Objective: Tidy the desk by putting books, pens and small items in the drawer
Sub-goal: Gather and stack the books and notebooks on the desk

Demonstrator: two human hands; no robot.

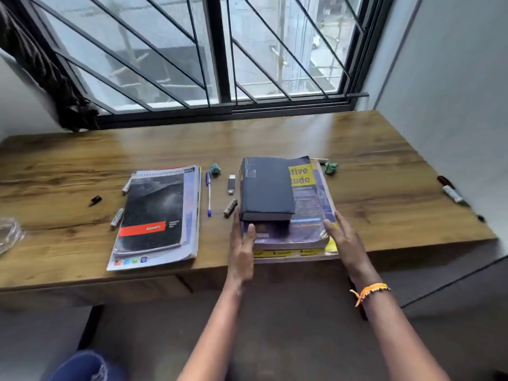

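A stack of books lies at the desk's front edge: a thick dark book (266,185) on top of a purple and yellow book (310,199). My left hand (242,243) rests flat against the stack's left side, thumb on the purple cover. My right hand (343,237) lies against its right side, fingers spread. Neither hand has closed around the stack. To the left lies a second pile, with a black and red notebook (152,213) on top. Between the piles lie a blue pen (209,193), a USB stick (231,184) and a grey marker (230,208).
Two grey markers (116,218) lie left of the notebook, with a black cap (95,200) further left. Green crumpled bits (330,167) sit behind the books. A black marker (450,189) lies at the right by the wall. A clear plastic item (9,233) sits far left. The wooden desk (384,166) faces a barred window.
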